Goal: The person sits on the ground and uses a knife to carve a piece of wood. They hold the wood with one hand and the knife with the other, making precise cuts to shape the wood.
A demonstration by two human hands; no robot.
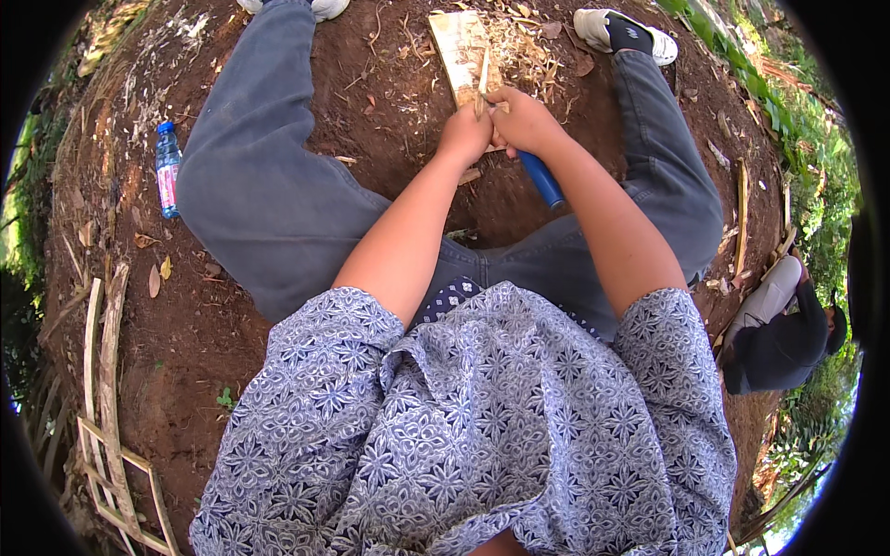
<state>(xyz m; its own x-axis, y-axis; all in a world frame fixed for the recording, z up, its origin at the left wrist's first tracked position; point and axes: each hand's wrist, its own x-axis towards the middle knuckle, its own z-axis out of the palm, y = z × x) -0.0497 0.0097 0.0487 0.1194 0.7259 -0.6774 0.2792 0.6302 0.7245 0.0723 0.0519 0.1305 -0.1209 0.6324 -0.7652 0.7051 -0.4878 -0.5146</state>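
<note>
Between my spread legs, my left hand (466, 135) is closed around a thin pale stick (484, 70). The stick points away from me over a flat wooden board (454, 42) lying on the soil. My right hand (528, 122) presses close against the left, its fingers wrapped round a tool with a blue handle (540, 180). That handle sticks out toward me below the right wrist. The tool's working end is hidden by my hands, so its kind does not show.
Pale wood shavings (530, 54) and dry leaves litter the soil around the board. A water bottle (168, 170) lies left of my left leg. Split wooden strips (109, 371) form a frame at lower left. Another person (783, 338) sits at the far right, near greenery.
</note>
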